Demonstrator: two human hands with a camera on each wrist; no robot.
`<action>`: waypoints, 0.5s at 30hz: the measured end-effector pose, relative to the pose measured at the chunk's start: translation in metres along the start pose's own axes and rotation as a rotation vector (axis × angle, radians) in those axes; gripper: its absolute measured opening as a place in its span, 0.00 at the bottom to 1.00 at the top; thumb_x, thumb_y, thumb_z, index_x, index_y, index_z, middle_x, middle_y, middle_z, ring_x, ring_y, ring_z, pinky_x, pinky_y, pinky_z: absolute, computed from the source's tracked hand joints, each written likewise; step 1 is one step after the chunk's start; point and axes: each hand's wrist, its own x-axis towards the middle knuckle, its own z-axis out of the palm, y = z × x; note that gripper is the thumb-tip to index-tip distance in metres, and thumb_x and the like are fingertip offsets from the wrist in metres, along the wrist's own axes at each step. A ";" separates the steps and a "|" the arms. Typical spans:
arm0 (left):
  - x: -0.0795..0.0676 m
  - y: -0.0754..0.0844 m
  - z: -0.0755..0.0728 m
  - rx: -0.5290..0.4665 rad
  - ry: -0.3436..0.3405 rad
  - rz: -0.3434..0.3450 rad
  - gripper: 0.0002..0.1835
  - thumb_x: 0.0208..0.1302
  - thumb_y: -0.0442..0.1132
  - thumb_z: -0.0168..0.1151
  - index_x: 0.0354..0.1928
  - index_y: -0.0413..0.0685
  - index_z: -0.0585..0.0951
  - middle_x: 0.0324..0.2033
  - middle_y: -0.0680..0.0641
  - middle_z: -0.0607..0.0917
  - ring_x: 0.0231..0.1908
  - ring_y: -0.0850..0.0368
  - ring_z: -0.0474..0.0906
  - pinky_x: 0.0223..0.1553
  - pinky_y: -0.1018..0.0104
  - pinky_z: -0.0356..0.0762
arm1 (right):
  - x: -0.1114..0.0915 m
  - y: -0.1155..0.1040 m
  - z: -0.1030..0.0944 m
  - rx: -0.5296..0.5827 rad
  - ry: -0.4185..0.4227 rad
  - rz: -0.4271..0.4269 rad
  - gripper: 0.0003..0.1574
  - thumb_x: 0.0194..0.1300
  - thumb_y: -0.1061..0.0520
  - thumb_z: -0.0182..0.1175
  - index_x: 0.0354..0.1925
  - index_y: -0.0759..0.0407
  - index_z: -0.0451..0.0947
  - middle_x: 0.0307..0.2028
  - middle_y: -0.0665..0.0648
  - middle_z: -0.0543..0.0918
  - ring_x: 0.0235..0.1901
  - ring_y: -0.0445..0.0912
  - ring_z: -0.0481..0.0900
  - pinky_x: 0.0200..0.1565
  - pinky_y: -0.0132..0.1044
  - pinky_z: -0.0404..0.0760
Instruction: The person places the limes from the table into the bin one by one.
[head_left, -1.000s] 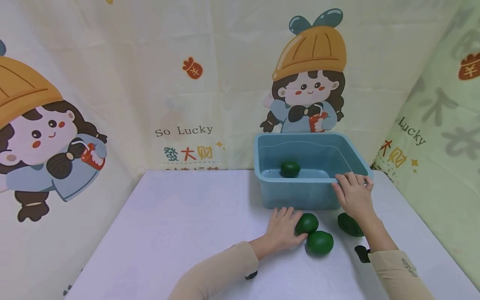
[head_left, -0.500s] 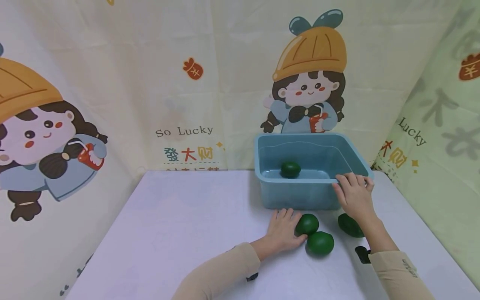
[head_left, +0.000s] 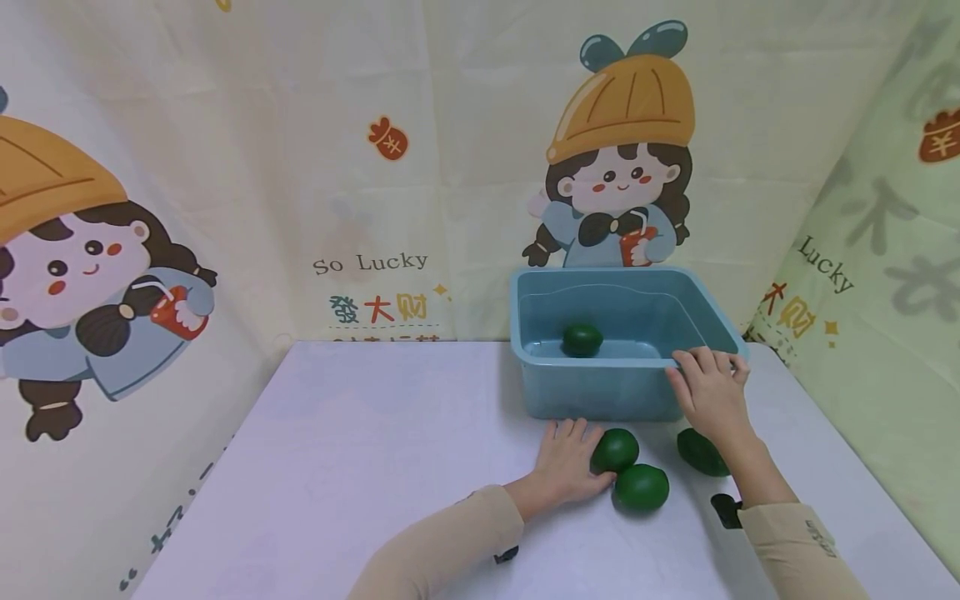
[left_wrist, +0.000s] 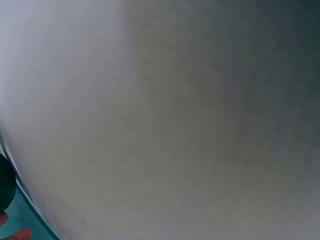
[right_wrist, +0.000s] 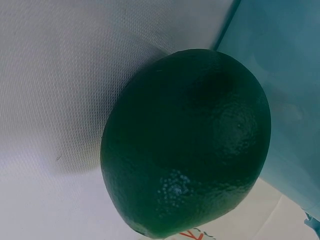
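My left hand rests on the table, fingers spread and loosely straight, with its index finger and thumb against the left side of a green lime. A second lime lies just in front of that one. In the left wrist view, fingertips show at the lower left corner beside a dark green lime. My right hand grips the front right rim of a blue plastic bin, fingers bent over the edge. Below the right wrist lies another lime, large in the right wrist view.
Inside the bin, one lime sits on the floor near the left. A white cloth covers the table. Behind it hangs a cream curtain with cartoon prints, and a green-tinted curtain stands at the right.
The head view has shifted very slightly. Both hands, the bin and the limes keep their places.
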 end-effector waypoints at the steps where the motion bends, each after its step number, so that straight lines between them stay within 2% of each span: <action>1: 0.000 0.000 0.000 0.001 -0.005 -0.002 0.33 0.53 0.71 0.46 0.56 0.61 0.66 0.43 0.56 0.70 0.45 0.60 0.65 0.49 0.59 0.61 | 0.000 0.000 0.000 0.000 0.000 0.000 0.37 0.69 0.35 0.27 0.45 0.64 0.68 0.39 0.65 0.67 0.42 0.61 0.60 0.47 0.61 0.44; 15: 0.001 0.003 0.002 -0.004 -0.035 -0.021 0.35 0.53 0.72 0.45 0.57 0.61 0.65 0.47 0.55 0.70 0.50 0.59 0.64 0.53 0.57 0.60 | 0.001 -0.002 0.000 0.000 0.014 -0.009 0.38 0.69 0.35 0.27 0.45 0.64 0.68 0.39 0.65 0.67 0.41 0.61 0.60 0.47 0.61 0.44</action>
